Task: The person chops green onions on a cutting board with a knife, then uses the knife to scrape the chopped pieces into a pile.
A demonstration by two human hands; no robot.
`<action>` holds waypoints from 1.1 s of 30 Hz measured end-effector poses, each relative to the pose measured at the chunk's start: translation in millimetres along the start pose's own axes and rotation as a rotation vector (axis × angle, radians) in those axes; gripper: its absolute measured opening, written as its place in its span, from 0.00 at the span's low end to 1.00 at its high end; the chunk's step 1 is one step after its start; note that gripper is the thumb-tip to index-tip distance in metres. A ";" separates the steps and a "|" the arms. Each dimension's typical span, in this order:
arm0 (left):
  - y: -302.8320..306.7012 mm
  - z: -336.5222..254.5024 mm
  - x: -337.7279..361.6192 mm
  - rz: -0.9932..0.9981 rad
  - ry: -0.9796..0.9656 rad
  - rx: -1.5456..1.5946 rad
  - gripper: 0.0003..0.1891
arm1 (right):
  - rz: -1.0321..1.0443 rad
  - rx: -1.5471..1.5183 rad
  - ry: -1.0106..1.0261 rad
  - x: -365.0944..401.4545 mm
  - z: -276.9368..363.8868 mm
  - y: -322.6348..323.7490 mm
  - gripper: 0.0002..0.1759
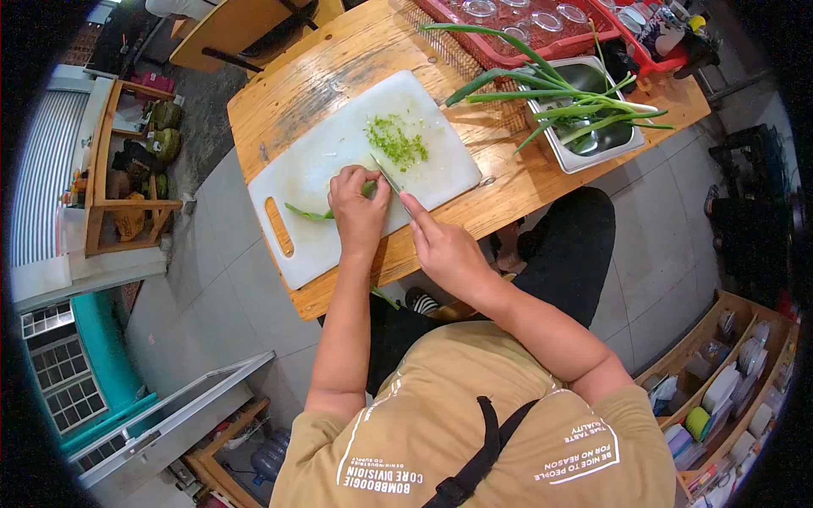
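Note:
My left hand [359, 203] is closed on a green onion [309, 212] lying on the white cutting board [313, 169]; the stalk's green end sticks out to the left of the hand. In my right hand [440, 245] is a knife [389, 175], its blade angled across the board right beside my left fingertips. Most of the knife's handle is hidden by the hand. Just past the blade, a scatter of chopped green onion [398, 144] covers part of the board.
At the right, a metal container [584, 158] holds several long green onions [563, 93] that overhang its rim. Behind it stands a red tray [449, 17] with clear glasses. The wooden table [339, 55] ends close to my lap. A shelf [711, 381] of supplies stands at the lower right.

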State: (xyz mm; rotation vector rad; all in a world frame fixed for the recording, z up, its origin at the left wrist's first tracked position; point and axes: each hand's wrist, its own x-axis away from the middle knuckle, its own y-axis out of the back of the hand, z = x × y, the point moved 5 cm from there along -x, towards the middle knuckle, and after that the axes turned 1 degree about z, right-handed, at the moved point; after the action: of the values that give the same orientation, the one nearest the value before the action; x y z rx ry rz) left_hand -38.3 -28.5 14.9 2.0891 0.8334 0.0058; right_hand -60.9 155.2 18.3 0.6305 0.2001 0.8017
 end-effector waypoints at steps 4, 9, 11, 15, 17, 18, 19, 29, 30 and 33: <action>-5.6 -3.6 -1.9 -0.036 -0.027 0.000 0.06 | -0.051 -0.061 0.024 9.4 -2.0 14.6 0.31; 0.9 -9.6 1.1 -0.066 -0.069 -0.032 0.07 | -0.076 -0.317 -0.025 31.7 -5.4 21.6 0.30; -1.2 -6.9 1.3 -0.065 -0.039 -0.028 0.06 | -0.048 -0.278 -0.050 31.3 0.1 26.7 0.30; -0.6 -6.8 1.3 -0.069 -0.054 -0.039 0.06 | -0.116 -0.219 0.064 30.3 3.2 19.5 0.29; -1.5 -6.3 1.3 -0.069 -0.049 -0.035 0.05 | -0.137 -0.216 0.090 30.8 2.9 16.9 0.29; -1.4 -6.0 1.3 -0.070 -0.047 -0.036 0.05 | -0.135 -0.217 0.090 30.7 3.4 17.5 0.29; -1.3 -6.2 1.6 -0.077 -0.055 -0.033 0.05 | -0.120 -0.214 0.073 31.1 3.3 18.1 0.29; 0.2 -8.7 1.3 -0.072 -0.071 -0.045 0.07 | -0.039 -0.162 0.000 21.5 8.0 15.4 0.29; 0.4 -8.9 1.3 -0.070 -0.072 -0.045 0.07 | -0.039 -0.163 -0.002 17.8 8.5 14.8 0.29; 0.8 -9.0 0.8 -0.060 -0.061 -0.048 0.07 | -0.011 -0.127 -0.031 13.6 6.5 11.3 0.29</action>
State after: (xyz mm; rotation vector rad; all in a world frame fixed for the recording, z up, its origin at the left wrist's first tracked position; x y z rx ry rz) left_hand -39.9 -21.8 20.8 2.0092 0.8500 -0.0694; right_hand -55.9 168.1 31.1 0.5212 0.1227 0.7875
